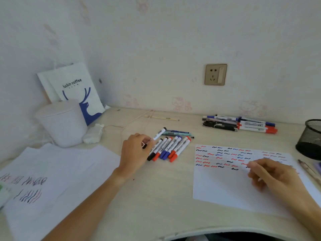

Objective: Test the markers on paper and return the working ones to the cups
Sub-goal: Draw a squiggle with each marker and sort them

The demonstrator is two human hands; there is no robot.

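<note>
Pinching a black-capped whiteboard marker (pixel 154 137), the left hand (pixel 134 152) hovered at ten o'clock of the marker row (pixel 169 148). The right hand (pixel 274 174) gripped a thin pen (pixel 260 171) on the squiggle-covered paper (pixel 225 188).

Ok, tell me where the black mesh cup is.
In the head view the black mesh cup stands at the desk's far right edge, just beyond the test paper and right of the far marker pile.
</note>
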